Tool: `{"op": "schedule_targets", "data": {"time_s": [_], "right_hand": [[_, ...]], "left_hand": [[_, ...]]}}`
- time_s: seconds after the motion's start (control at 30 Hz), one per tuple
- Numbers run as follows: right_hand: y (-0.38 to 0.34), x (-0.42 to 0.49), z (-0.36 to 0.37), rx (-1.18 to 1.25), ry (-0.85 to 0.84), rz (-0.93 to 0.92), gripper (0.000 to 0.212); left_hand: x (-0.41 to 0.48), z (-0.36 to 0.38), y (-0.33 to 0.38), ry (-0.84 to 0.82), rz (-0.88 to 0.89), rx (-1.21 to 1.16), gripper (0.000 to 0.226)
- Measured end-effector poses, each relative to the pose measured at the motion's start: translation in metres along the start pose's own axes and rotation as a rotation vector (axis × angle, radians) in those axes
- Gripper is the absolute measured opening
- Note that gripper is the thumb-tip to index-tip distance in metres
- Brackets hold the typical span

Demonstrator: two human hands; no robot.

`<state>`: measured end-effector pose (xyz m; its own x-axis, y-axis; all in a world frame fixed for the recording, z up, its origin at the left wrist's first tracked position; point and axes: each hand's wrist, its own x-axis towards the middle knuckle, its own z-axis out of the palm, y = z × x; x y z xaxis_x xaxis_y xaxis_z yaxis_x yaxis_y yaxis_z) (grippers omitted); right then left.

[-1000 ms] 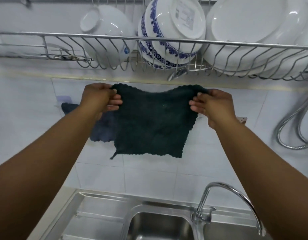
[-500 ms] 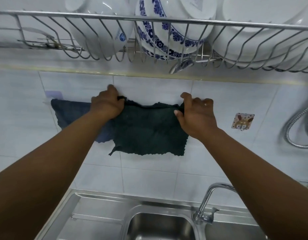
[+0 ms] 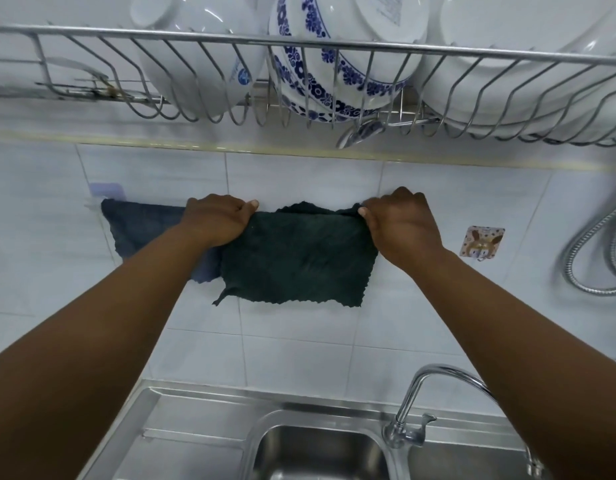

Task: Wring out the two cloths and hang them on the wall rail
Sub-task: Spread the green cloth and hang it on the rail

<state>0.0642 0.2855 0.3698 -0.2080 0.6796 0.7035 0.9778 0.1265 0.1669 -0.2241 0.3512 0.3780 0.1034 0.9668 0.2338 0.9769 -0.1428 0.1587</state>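
Observation:
A dark green cloth [image 3: 296, 258] hangs folded against the tiled wall, its top edge level with the wall rail. My left hand [image 3: 218, 220] grips its top left corner and my right hand [image 3: 402, 225] grips its top right corner. A dark blue cloth [image 3: 140, 226] hangs on the rail to the left, partly behind my left hand and the green cloth. The rail itself is hidden by the cloths; only its pale bracket [image 3: 104, 192] shows at the left end.
A wire dish rack [image 3: 299, 43] with white and blue-patterned bowls hangs close above the hands. An adhesive hook [image 3: 481, 242] sits right of the cloths, a metal shower hose [image 3: 590, 251] further right. Below are the steel sink [image 3: 317, 455] and tap [image 3: 414, 417].
Both hands carried the green cloth from in front of the wall down onto the rail, then spread apart along its top edge. The blue cloth stayed in place.

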Motion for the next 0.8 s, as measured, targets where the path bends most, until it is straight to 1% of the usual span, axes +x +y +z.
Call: {"op": "schedule_targets", "data": {"time_s": [0.07, 0.1, 0.17, 0.27, 0.3, 0.33, 0.4, 0.43, 0.5, 0.53, 0.57, 0.63, 0.67, 0.7, 0.8], "right_hand": [[-0.002, 0.007, 0.0, 0.116, -0.01, 0.15, 0.03], [-0.003, 0.012, 0.0, 0.15, -0.035, 0.196, 0.03], [-0.005, 0.019, 0.001, 0.143, -0.038, 0.167, 0.023], [-0.007, 0.015, -0.003, 0.272, 0.164, 0.064, 0.017], [-0.008, 0.012, -0.006, 0.292, 0.186, 0.019, 0.018], [-0.008, 0.009, -0.006, 0.285, 0.146, -0.024, 0.02], [-0.011, 0.005, -0.007, 0.214, -0.038, -0.08, 0.025], [-0.013, 0.006, -0.009, 0.159, -0.131, -0.079, 0.029], [-0.015, 0.008, -0.01, 0.08, -0.262, -0.042, 0.04], [-0.015, 0.01, -0.01, 0.055, -0.275, -0.038, 0.044], [-0.014, 0.012, -0.01, 0.043, -0.24, -0.053, 0.046], [-0.011, 0.013, -0.01, 0.078, -0.082, -0.084, 0.043], [-0.009, 0.013, -0.011, 0.114, -0.041, -0.079, 0.041], [-0.009, 0.012, -0.013, 0.125, -0.067, -0.071, 0.041], [-0.012, 0.007, -0.01, 0.001, -0.305, -0.128, 0.049]], "left_hand": [[0.0, 0.003, 0.0, 0.038, 0.006, -0.001, 0.06], [0.0, 0.005, 0.0, 0.08, 0.02, -0.023, 0.054], [-0.001, 0.007, -0.002, 0.152, 0.04, -0.085, 0.044], [-0.001, 0.007, -0.003, 0.195, 0.052, -0.12, 0.042], [0.0, 0.007, -0.004, 0.234, 0.067, -0.124, 0.043], [-0.001, 0.008, -0.005, 0.296, 0.102, -0.122, 0.043], [-0.003, 0.01, -0.006, 0.421, 0.185, -0.103, 0.038], [-0.004, 0.011, -0.005, 0.447, 0.211, -0.108, 0.034], [-0.009, 0.012, -0.002, 0.429, 0.221, -0.162, 0.03], [-0.01, 0.012, -0.001, 0.403, 0.214, -0.171, 0.03], [-0.011, 0.011, -0.001, 0.367, 0.207, -0.153, 0.032], [-0.01, 0.011, -0.004, 0.276, 0.205, -0.094, 0.037], [-0.01, 0.011, -0.006, 0.242, 0.206, -0.079, 0.04], [-0.01, 0.011, -0.008, 0.228, 0.208, -0.074, 0.042], [-0.011, 0.015, -0.012, 0.265, 0.227, -0.135, 0.039]]}}
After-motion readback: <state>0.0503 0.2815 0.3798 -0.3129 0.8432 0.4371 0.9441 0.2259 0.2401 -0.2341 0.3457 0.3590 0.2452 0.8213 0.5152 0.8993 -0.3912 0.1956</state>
